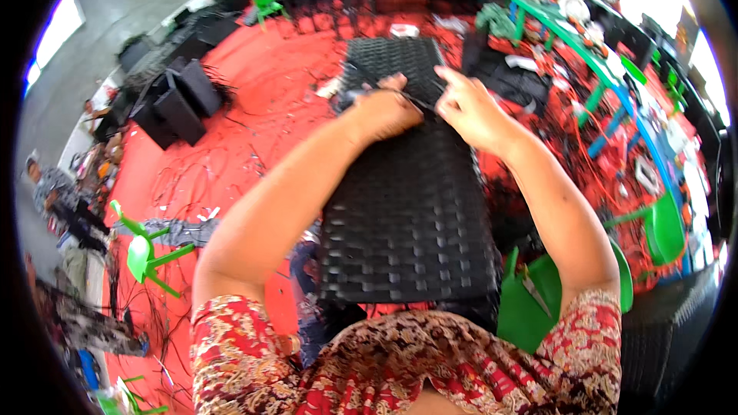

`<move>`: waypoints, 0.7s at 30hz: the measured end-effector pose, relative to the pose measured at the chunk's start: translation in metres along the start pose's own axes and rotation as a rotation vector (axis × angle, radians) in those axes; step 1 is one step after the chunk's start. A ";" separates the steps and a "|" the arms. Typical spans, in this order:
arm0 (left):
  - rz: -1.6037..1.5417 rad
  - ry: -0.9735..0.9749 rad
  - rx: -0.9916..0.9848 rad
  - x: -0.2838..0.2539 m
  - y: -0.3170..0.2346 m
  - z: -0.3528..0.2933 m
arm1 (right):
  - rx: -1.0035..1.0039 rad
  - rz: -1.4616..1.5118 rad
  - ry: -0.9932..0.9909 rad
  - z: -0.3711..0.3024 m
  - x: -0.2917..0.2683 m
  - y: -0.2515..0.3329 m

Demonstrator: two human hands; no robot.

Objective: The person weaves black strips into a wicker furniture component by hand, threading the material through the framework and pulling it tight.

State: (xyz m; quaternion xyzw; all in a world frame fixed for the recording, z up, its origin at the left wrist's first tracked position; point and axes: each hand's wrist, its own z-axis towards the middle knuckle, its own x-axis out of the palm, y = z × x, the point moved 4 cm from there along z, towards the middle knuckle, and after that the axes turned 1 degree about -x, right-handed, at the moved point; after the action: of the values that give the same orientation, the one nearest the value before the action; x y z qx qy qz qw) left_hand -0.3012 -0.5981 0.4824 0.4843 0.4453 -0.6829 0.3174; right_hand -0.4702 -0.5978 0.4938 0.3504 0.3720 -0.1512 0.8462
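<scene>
A long black woven wicker piece (407, 215) stretches away in front of me, its flat strips crossing in a tight weave. Over its far half, my left hand (388, 114) is closed in a fist, back of the hand up. A thin black strand (419, 101) runs from it across the small gap to my right hand (470, 111). Those right fingers are curled at the strand's end, with the index finger pointing forward. A small dark object (350, 97) lies beside my left hand; its kind is too blurred to tell.
Red sheeting littered with strands and scraps covers the floor. Green plastic chairs stand left (142, 255) and close by on the right (530, 300). Black woven pieces (181, 104) stand at the left. A long blue-edged table (607, 73) loaded with items curves along the right. People are at the far left.
</scene>
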 end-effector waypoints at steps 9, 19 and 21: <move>-0.054 0.014 -0.139 0.004 0.003 0.002 | 0.086 -0.068 -0.028 -0.003 0.011 0.009; 0.140 -0.087 -0.269 0.002 -0.012 0.001 | -0.152 -0.140 0.052 0.002 0.020 0.001; 0.107 -0.065 -0.290 0.004 -0.013 0.007 | 0.196 0.368 0.109 0.002 0.024 -0.019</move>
State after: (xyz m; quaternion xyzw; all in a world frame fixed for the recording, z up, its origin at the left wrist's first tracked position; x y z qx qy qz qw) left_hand -0.3159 -0.5995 0.4835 0.4343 0.5022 -0.6089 0.4341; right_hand -0.4624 -0.6122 0.4681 0.5005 0.3307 -0.0104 0.8000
